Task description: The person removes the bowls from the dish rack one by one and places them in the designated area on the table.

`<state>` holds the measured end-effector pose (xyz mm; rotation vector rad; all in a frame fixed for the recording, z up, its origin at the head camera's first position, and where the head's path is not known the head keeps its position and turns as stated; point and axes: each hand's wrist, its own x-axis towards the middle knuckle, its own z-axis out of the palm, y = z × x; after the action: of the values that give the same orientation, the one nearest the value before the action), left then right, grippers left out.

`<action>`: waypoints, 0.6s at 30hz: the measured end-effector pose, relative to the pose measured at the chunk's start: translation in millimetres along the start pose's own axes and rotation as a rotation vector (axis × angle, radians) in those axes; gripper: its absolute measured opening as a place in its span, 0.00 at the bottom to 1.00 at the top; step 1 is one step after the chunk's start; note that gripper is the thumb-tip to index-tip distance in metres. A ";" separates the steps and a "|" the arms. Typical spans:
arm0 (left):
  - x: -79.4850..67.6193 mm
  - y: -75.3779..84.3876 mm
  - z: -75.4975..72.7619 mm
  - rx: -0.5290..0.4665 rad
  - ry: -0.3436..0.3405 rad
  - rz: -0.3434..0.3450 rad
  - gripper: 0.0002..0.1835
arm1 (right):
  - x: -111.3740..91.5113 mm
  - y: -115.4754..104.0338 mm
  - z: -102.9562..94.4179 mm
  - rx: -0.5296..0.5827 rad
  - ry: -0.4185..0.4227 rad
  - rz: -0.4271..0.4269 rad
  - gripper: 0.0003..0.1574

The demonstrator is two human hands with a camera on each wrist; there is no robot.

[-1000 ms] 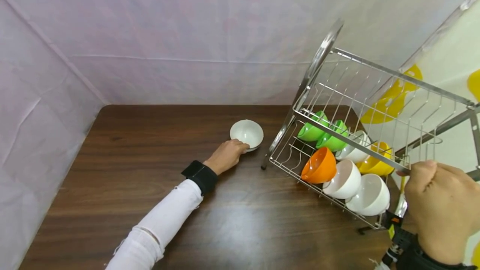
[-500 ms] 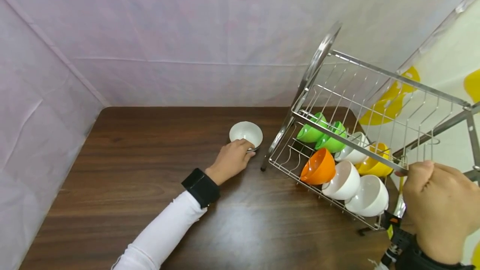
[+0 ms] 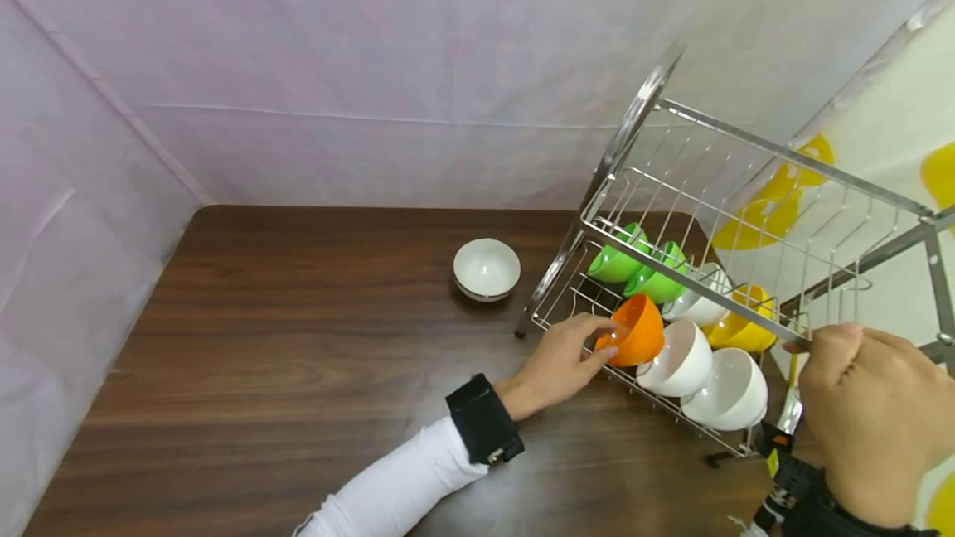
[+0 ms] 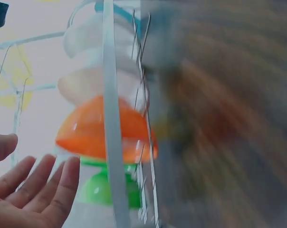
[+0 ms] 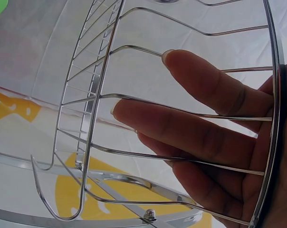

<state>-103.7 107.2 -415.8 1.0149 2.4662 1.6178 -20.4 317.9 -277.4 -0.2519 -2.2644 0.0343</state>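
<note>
My left hand (image 3: 559, 355) reaches to the lower tier of the metal dish rack (image 3: 701, 286), its thumb and fingers spread at the near side of an orange bowl (image 3: 643, 330). In the left wrist view the fingers are extended beside the orange bowl (image 4: 86, 128), apparently not holding it. A white bowl (image 3: 485, 268) stands upright on the table, left of the rack. At the right, my right hand (image 3: 873, 413) grips the front rail of the upper tier. The right wrist view shows its fingers (image 5: 191, 126) bent under the wires.
The lower tier also bears two green bowls (image 3: 618, 263), a yellow bowl (image 3: 742, 330) and several white bowls (image 3: 675, 359), tilted. Above them sits the upper wire tier. The brown table (image 3: 298, 338) ends at a cloth backdrop (image 3: 373, 65).
My left hand has let go of the white bowl, leaving it on the table, and moved right to the orange bowl. The right hand still grips the rack.
</note>
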 end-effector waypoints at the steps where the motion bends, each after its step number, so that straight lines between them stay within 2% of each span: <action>1: 0.9 1.1 5.3 -0.005 -0.002 -0.004 0.17 | -0.5 0.2 0.2 -0.007 0.004 -0.018 0.35; 7: 5.6 5.0 26.1 -0.022 0.002 -0.042 0.20 | -0.6 1.1 1.5 -0.012 0.025 -0.052 0.35; 12: 9.0 5.9 33.9 -0.027 0.021 -0.150 0.21 | -0.7 0.4 3.2 -0.035 0.048 -0.051 0.35; 14: 10.6 6.3 37.4 -0.007 0.028 -0.185 0.21 | -0.5 -0.1 3.4 -0.040 0.059 -0.040 0.35; 18: 13.4 8.3 46.3 0.085 0.034 -0.210 0.21 | -0.6 0.0 0.8 -0.037 0.051 -0.043 0.35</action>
<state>-93.7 153.9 -426.1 0.7120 2.5826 1.4908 -20.6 317.8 -278.4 -0.2211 -2.2208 -0.0369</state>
